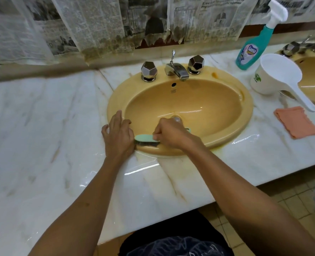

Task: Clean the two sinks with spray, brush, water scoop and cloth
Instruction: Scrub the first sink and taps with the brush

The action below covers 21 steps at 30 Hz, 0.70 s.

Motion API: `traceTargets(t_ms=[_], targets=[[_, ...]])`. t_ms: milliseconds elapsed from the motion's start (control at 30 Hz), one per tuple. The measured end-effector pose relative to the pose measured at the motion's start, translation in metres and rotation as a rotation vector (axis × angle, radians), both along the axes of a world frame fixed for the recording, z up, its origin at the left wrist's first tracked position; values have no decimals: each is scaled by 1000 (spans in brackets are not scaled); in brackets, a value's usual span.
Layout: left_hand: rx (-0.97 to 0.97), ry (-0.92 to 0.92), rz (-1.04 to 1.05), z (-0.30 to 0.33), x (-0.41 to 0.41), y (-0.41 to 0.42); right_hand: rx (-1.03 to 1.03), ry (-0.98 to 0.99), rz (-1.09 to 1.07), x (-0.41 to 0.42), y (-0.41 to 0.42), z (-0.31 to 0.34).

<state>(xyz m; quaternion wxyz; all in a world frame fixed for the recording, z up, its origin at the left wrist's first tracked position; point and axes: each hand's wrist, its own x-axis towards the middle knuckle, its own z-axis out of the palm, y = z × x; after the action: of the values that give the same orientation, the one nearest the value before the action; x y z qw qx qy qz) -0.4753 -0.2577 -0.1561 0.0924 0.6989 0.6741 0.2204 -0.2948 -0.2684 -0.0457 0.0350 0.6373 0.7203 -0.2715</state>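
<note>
Risk, first entry: your brush works the near rim of the left sink, bristles down where rim meets desk. Press too hard or at a slant and the bristles may skid off the glossy rim onto the wet marble, flicking dirty water outward. Your left hand lies right against the brush head; a long stroke toward it could scrape the fingers.

Risk, second entry: the water scoop stands between the two sinks with its handle reaching toward the cloth. A wide swing of your right elbow could catch it.

Grip, right hand: closed round the brush's pale green handle, fingers curled over the top.

Grip, left hand: flat and spread, fingers straight, resting on the sink rim and desk edge, holding nothing.

Spray bottle: upright behind the scoop, untouched. Second sink: partly in view at far right.
</note>
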Motion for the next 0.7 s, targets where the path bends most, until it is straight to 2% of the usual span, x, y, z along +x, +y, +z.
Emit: traceTargets(t_ms=[100,233,400,467,567,700], targets=[[-14,-12,8,0,1,-1,86,-173,113,1,-5,3],[-8,-24,8,2,2,-1,151,-334,-48,42,-21,4],[-9,-36,-6,1,-1,0,269,-240,-33,-9,-52,-7],[-11,-50,-8,1,-2,0,282,-219,-101,-13,-71,-10],[-11,-57,4,3,0,-1,224,-215,-233,0,-100,-22],[-12,-64,-14,3,-2,-2,134,-175,-248,-14,-111,-44]])
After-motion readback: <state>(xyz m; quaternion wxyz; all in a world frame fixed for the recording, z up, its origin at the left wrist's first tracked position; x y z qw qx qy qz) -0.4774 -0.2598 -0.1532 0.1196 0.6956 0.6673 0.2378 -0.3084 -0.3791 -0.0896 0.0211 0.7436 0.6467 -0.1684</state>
